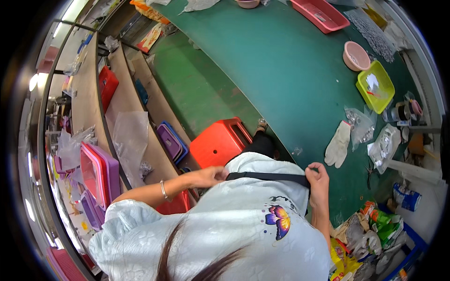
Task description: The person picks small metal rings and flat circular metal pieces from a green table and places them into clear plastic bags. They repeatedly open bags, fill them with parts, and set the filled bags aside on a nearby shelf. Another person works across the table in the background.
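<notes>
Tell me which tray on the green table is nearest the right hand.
The yellow-green tray, at the table's right edge beside the pink bowl. The pink tray lies much farther up the table from the right hand, which grips a black strap.

A black strap (267,176) crosses a pale blue shirt (234,220) printed with a purple, orange and yellow butterfly (279,220). Beyond the shirt stands an orange-red stool (218,143) beside the dark green tabletop (281,70). On that tabletop lie a white glove (338,145), a yellow-green tray (375,86), a pink bowl (355,55) and a pink-red tray (320,14). Left of the stool are purple trays (169,140).
</notes>
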The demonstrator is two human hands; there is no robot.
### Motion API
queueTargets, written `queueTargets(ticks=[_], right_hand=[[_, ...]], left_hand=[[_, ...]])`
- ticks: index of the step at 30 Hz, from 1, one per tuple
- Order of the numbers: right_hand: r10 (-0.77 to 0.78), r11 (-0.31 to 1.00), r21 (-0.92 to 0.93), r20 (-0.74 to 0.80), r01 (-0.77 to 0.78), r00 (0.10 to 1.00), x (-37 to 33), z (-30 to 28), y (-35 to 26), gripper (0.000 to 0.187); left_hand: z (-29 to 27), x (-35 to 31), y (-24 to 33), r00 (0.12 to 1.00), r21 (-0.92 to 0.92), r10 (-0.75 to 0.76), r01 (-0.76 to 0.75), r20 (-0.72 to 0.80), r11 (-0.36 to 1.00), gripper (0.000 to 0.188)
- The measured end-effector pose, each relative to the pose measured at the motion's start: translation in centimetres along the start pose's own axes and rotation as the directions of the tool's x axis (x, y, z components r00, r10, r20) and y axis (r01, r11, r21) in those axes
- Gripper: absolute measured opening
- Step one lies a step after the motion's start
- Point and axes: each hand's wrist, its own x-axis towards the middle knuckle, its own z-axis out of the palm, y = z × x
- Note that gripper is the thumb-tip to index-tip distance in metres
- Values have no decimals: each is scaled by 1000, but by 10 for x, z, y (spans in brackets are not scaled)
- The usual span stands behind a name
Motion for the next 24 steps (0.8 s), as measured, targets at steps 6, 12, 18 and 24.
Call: queueTargets(ticks=[6,12,18,24], right_hand=[[53,979,-196,12,-50,998,10,-6,33,7],[-8,885,-463,109,58,994,12,4,49,8],[104,888,-458,291,43,951,16,46,40,16],[204,869,-489,233,-66,951,42,73,22,22]], left_hand=[[11,-9,-43,970,-178,132,-170,-206,969,31],[25,-3,-48,894,-268,160,-290,-418,919,29],[11,10,-28,773,12,419,-471,-476,882,30],[-45,16,13,922,66,149,-134,-358,989,32]])
